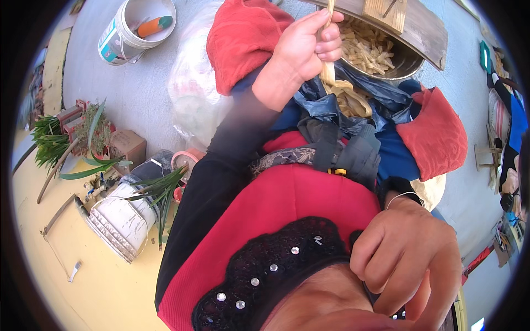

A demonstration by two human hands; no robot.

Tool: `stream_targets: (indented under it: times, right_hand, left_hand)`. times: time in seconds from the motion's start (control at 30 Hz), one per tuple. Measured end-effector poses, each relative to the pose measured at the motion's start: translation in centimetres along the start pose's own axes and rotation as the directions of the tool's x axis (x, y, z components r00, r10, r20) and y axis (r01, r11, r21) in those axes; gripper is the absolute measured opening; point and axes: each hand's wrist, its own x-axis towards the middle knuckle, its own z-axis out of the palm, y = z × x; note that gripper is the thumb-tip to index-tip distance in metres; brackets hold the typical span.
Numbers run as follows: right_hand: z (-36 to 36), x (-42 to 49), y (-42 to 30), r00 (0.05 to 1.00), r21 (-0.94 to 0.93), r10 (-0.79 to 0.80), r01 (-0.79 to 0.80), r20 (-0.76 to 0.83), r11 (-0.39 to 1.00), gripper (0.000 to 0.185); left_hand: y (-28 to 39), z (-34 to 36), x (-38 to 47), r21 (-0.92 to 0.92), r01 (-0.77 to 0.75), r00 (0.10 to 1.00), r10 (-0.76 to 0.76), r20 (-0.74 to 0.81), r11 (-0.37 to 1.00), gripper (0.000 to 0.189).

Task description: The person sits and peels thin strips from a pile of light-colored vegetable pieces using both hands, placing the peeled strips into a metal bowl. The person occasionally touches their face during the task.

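My left hand (308,45) grips a pale yellow dried strip (328,73) upright above my lap. More such strips (352,99) lie in a black plastic bag (319,105) spread over my thighs. Beyond it, short cut pieces (366,45) fill a metal basin (399,74). A wooden board (426,41) lies across the basin, bearing a small wood block (383,14) with a thin dark metal piece on it. Close to the camera, my right hand (410,252) is raised by my neck with its fingers bent. Whether anything sits between its fingertips is hidden.
Left of my legs are a stuffed clear plastic bag (194,82) and a white bucket (112,45) holding an orange-and-green object (154,27). Potted plants (51,138), a tap (97,192) and a tilted white bucket (120,227) line the yellow wall (83,302). A person (513,165) appears at far right.
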Motion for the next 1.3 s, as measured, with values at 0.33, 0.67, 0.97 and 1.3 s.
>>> stream_targets:
  times: [0.33, 0.67, 0.97, 1.3]
  right_hand:
    - [-4.5, 1.9, -2.5, 0.950, -0.499, 0.230, -0.098, 0.211, 0.861, 0.015]
    - [1.9, 4.2, -3.6, 0.994, -0.994, 0.078, -0.084, -0.079, 0.070, 0.007]
    - [-6.8, -2.9, 0.9, 0.894, -0.884, 0.000, -0.443, -0.448, -0.150, 0.026]
    - [-16.5, -4.9, -3.6, 0.785, -0.809, -0.285, -0.585, -0.550, -0.050, 0.036]
  left_hand:
    - [-0.6, 1.7, -1.5, 0.379, 0.004, 0.997, 0.025, -0.072, 0.925, 0.026]
    - [-0.5, 0.7, -0.6, 0.117, 0.079, 0.996, -0.075, -0.039, 0.990, 0.023]
    - [-0.1, 1.2, -2.1, 0.166, 0.062, 0.998, -0.062, -0.010, 0.984, 0.024]
    - [-1.1, 3.2, -2.0, 0.978, -0.208, 0.976, 0.064, 0.208, 0.000, 0.021]
